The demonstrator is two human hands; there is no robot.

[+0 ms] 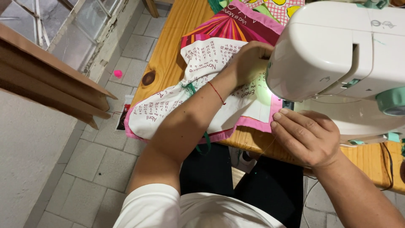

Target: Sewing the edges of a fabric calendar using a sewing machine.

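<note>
On the wooden tabletop (pixel 168 63), white printed cloth with pink border (pixel 202 84) lies spread beside the white sewing machine (pixel 337 55). Left hand (pixel 249 61) presses flat on the cloth near the needle area (fingers hidden behind machine, so grip unclear). Right hand (pixel 308 137) rests at the tabletop edge, fingers curled, pinching a thin thread (pixel 266 147). Grey tiled floor (pixel 101 169) below.

Grey paving tiles (pixel 105 169) cover the floor beneath a knotty pine table (pixel 168 63). A dusty window (pixel 71 25) meets the floor at upper left. Cardboard sheets (pixel 46 80) jut in from the left above a pale wall (pixel 25 160).
</note>
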